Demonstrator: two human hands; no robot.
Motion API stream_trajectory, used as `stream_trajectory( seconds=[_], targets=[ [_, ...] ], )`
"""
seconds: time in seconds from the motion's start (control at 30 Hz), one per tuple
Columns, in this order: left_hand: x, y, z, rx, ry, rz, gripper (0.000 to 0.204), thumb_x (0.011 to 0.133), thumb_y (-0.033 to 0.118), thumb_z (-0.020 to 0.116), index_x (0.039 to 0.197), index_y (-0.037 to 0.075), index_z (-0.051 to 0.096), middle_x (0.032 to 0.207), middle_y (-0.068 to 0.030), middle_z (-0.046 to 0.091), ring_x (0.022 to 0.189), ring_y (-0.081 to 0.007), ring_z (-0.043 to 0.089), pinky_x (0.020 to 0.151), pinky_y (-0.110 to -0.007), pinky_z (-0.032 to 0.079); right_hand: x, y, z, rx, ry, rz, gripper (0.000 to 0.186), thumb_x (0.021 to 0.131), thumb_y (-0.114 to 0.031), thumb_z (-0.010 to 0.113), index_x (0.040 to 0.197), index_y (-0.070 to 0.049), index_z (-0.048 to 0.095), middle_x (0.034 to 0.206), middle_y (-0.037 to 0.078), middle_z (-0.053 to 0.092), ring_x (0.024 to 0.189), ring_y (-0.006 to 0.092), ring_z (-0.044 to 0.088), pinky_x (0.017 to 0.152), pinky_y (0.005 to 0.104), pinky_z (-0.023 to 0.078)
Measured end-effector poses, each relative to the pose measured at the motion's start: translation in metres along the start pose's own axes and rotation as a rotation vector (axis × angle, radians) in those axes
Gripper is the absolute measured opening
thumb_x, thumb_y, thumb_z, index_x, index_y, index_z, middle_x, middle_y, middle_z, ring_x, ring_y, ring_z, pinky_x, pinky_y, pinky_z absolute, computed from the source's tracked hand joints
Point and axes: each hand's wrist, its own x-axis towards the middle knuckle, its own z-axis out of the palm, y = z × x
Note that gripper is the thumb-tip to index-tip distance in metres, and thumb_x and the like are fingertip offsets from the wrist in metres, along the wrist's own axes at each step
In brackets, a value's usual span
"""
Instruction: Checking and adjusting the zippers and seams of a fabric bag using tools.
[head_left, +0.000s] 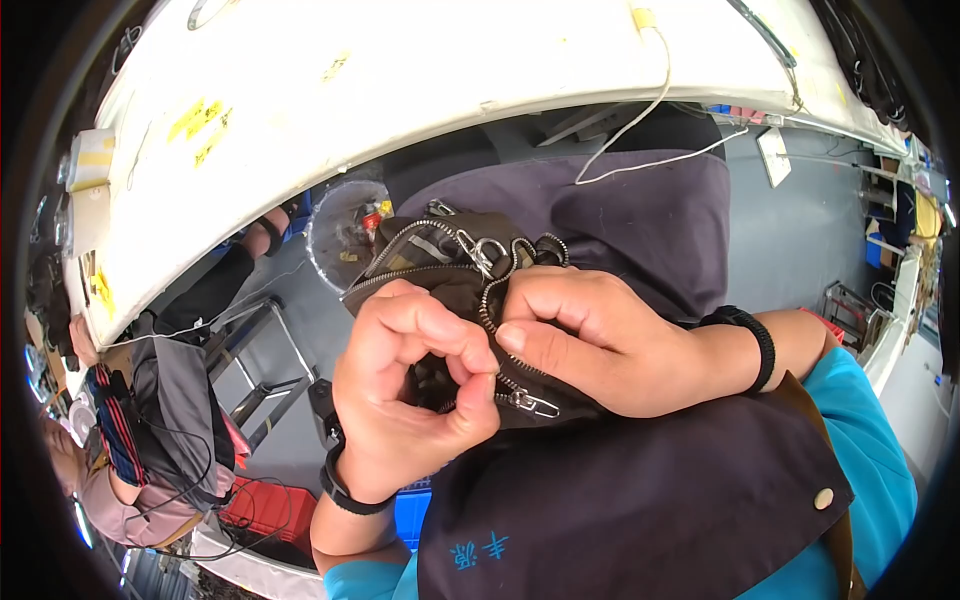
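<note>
A dark brown bag (430, 262) with several metal-toothed zippers lies on my lap, over a dark apron (640, 500). My left hand (410, 380) is closed in front of the bag, thumb and fingertips pinched together; whatever is between them is too small to make out. Beside it, my right hand (590, 340) is closed on the bag's zippered edge, its thumb pressed over the zipper teeth. A silver zipper pull (535, 403) hangs below the two hands. Another metal zipper pull (485, 258) lies on top of the bag. My fingers hide part of the bag's opening.
A white worktable (400, 80) curves across the far side, with a white cord (655, 85) hanging from its edge. Under it stands a clear bin (345, 225). A metal-framed stool (265, 370) and a red crate (268, 512) are at left, near another person's arm (125, 490).
</note>
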Motion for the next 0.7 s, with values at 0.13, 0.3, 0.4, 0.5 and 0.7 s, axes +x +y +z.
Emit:
stream_trajectory(
  seconds=[0.13, 0.3, 0.4, 0.5, 0.7],
  targets=[
    [-0.003, 0.003, -0.002, -0.259, 0.098, -0.152, 0.042, 0.074, -0.006, 0.067, 0.108, 0.003, 0.042, 0.083, -0.0046, 0.06, 0.075, -0.0092, 0.056, 0.079, -0.024, 0.045, -0.001, 0.0, 0.0, 0.04, 0.009, 0.047, 0.025, 0.094, -0.015, 0.055, 0.075, 0.001, 0.05, 0.063, 0.01, 0.049, 0.057, 0.0185, 0.044, 0.053, 0.0336, 0.037],
    [-0.001, 0.012, -0.005, 0.11, 0.22, 0.052, 0.038, 0.076, 0.011, 0.076, 0.104, 0.003, 0.051, 0.08, -0.0051, 0.058, 0.072, -0.0174, 0.053, 0.072, -0.033, 0.044, -0.001, -0.005, -0.002, 0.101, 0.04, 0.111, 0.023, 0.093, -0.014, 0.056, 0.076, 0.0, 0.05, 0.063, 0.008, 0.05, 0.056, 0.015, 0.044, 0.052, 0.0314, 0.038],
    [-0.013, 0.028, -0.001, 0.667, 0.17, 0.145, 0.047, 0.077, 0.049, 0.07, 0.088, 0.005, 0.06, 0.084, -0.008, 0.058, 0.074, -0.0256, 0.052, 0.071, -0.036, 0.039, -0.002, -0.004, -0.002, 0.052, 0.118, 0.02, 0.022, 0.092, -0.014, 0.058, 0.076, 0.0, 0.051, 0.063, 0.007, 0.05, 0.056, 0.0123, 0.045, 0.05, 0.0297, 0.038],
    [-0.015, 0.022, 0.011, 0.478, 0.102, -0.043, 0.047, 0.075, 0.048, 0.073, 0.088, 0.004, 0.062, 0.086, -0.0102, 0.058, 0.081, -0.0269, 0.053, 0.077, -0.037, 0.036, 0.001, -0.008, -0.004, 0.011, 0.037, 0.006, 0.017, 0.09, -0.009, 0.057, 0.077, -0.001, 0.051, 0.067, 0.007, 0.05, 0.059, 0.0176, 0.046, 0.056, 0.0323, 0.038],
    [-0.014, 0.006, 0.042, -0.445, 0.182, -0.533, 0.016, 0.086, 0.014, 0.066, 0.085, 0.001, 0.058, 0.085, -0.0048, 0.057, 0.078, -0.0132, 0.051, 0.071, -0.027, 0.039, 0.0, 0.003, -0.005, -0.032, 0.114, -0.08, 0.018, 0.09, -0.01, 0.057, 0.076, 0.0, 0.05, 0.063, 0.006, 0.05, 0.057, 0.0154, 0.045, 0.053, 0.0306, 0.038]
  ],
)
